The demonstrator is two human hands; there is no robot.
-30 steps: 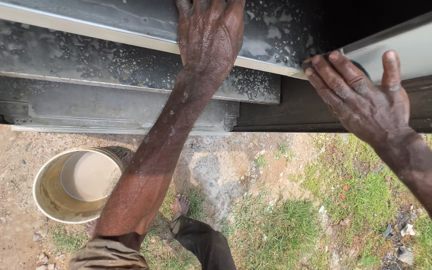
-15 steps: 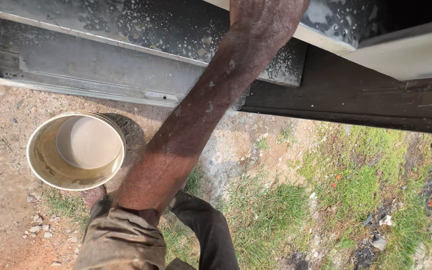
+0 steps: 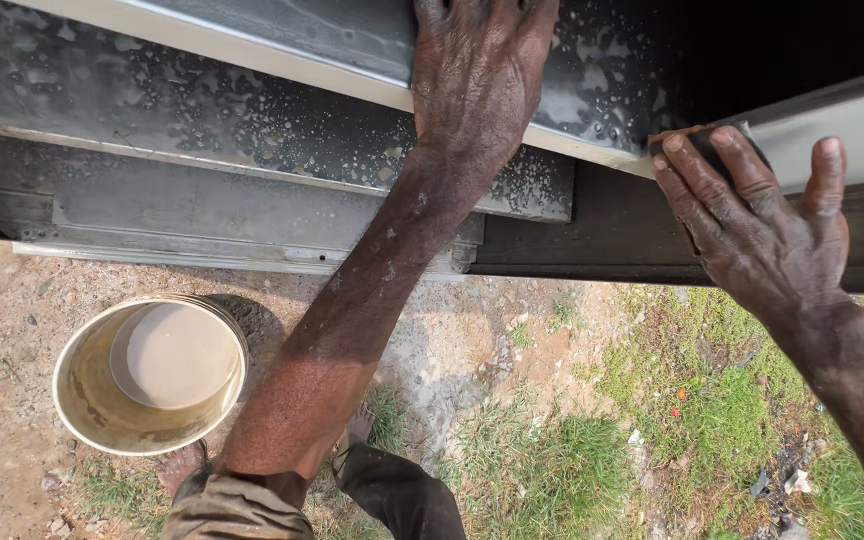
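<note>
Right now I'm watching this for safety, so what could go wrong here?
The left hand presses flat on a wet, sudsy panel; it might slip. The right hand works a dark pad at the panel's edge, where fingers could catch. The bucket of murky water stands close by the feet and could be kicked over.

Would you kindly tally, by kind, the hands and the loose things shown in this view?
Hands: 2, left hand flat on the wet soapy vehicle panel, right hand pressing a dark sponge
Buckets: 1, bucket of murky water on the ground
Sponges: 1
Total: 4
</note>
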